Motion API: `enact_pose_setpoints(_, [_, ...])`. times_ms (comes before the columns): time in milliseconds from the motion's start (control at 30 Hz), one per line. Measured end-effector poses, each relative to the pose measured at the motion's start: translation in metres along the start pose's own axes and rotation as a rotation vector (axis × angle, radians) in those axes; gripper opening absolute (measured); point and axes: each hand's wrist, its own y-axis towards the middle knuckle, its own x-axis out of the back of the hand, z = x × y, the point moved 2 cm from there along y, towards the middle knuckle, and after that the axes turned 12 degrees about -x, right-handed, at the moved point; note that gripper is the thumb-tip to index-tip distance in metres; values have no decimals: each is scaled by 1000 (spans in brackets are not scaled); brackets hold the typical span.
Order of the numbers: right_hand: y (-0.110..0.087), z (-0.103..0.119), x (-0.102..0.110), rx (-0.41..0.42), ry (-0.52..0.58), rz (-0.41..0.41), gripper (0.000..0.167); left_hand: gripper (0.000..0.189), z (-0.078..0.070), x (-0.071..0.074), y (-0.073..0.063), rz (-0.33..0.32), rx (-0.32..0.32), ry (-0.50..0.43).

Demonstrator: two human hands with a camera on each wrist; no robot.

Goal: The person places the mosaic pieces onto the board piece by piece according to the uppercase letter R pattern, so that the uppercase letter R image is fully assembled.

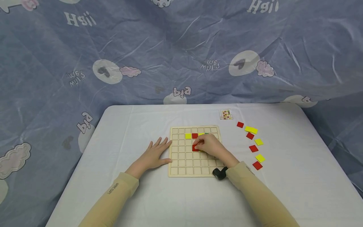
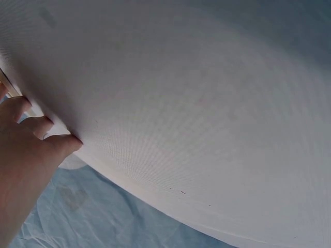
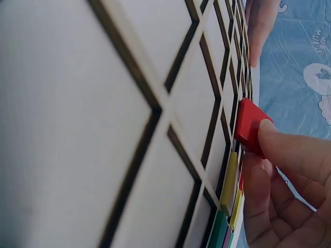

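Note:
A light wooden grid board (image 1: 181,163) lies on the white table. My right hand (image 1: 212,146) is over its middle and pinches a red square tile (image 3: 251,125) between thumb and fingers. In the right wrist view the tile stands tilted against a grid cell, beside a yellow tile (image 3: 228,187). One upper row of the board holds a yellow tile (image 1: 188,136) and a red tile (image 1: 194,136), with another yellow and a green one partly behind the hand. At the board's left edge, my left hand (image 1: 153,156) lies with fingers spread, fingertips and thumb touching that edge.
Right of the board lie loose red and yellow tiles, among them a red one (image 1: 257,165) and a yellow one (image 1: 251,130). A small card with a coloured grid pattern (image 1: 226,114) lies behind the board. Printed blue cloth (image 1: 158,56) hangs behind the table.

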Motion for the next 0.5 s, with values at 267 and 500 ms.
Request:
enact_pose_setpoints(267, [3,-1,3,16,-57,-19,7,86,0,0,-1,-1,0,1])
enact_pose_setpoints(500, [2,-1,1,21,-80,-19,9,86,-2,2,0,3,6,-1])
